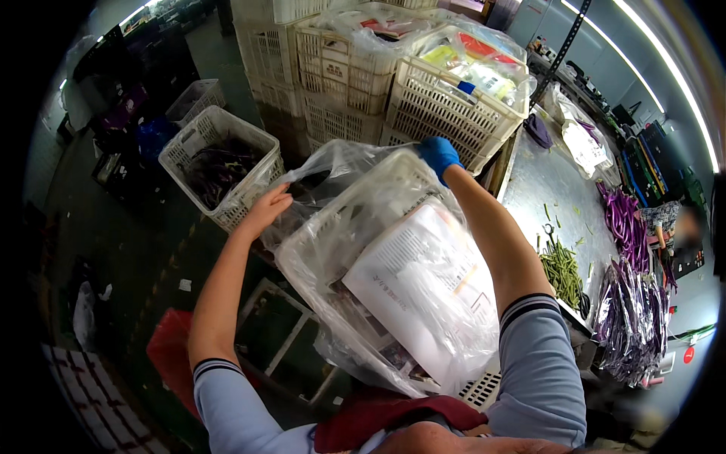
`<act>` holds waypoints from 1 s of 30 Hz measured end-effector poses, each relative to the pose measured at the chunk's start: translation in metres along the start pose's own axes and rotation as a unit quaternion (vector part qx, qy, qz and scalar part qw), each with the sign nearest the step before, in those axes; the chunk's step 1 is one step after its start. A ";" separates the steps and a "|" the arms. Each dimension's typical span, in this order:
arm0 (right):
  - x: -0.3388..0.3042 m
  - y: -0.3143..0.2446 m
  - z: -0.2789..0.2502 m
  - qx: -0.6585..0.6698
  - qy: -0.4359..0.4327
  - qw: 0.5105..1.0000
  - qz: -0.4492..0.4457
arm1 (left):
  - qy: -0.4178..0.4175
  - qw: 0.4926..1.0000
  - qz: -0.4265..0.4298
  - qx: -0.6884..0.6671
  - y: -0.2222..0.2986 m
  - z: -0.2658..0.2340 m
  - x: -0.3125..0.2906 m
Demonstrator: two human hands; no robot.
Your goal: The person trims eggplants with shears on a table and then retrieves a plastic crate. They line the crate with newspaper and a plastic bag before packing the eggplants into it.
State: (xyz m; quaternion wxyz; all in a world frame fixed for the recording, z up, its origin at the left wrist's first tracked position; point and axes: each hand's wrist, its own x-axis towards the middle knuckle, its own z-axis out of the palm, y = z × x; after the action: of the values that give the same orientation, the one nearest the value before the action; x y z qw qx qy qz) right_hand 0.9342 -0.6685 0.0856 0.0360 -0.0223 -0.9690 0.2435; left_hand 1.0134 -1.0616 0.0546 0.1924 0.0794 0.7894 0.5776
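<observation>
In front of me a white plastic crate [296, 266] stands tilted, lined with a clear plastic bag [329, 163]. Inside lie flat printed white packages [412, 284], partly under the film. My bare left hand [268, 209] is closed on the bag's edge at the crate's left side. At the far rim, my right hand [439, 157], in a blue glove, grips the film stretched across from the left; its fingertips are partly hidden.
A white crate of dark purple eggplants [223, 163] stands at left. Stacked crates [344, 72] with bagged packages rise beyond. A metal table [522, 181] at right holds green beans [560, 268], purple strips [624, 219] and shiny purple bundles [631, 321]. Another person [662, 219] is at far right.
</observation>
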 end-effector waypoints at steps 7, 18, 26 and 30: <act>0.044 0.023 0.030 -0.120 0.025 0.988 0.092 | 0.036 0.990 -0.100 -0.098 -0.018 0.037 0.050; -0.040 0.085 0.002 0.171 -0.040 0.984 0.022 | -0.143 0.985 -0.094 -0.028 -0.069 0.006 -0.026; -0.199 0.002 -0.022 0.121 -0.152 0.940 -0.279 | 0.121 0.976 -0.081 -0.163 -0.122 0.041 -0.085; -0.259 0.016 -0.022 0.050 -0.161 0.899 -0.404 | 0.269 0.933 -0.012 -0.238 -0.109 0.026 -0.105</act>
State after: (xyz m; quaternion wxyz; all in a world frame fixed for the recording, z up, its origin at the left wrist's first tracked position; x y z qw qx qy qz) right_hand 1.1940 -0.6602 0.0822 -0.0238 0.4118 -0.8741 0.2565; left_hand 1.1300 -1.1097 -0.0330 -0.0069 -0.1359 0.6522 0.7458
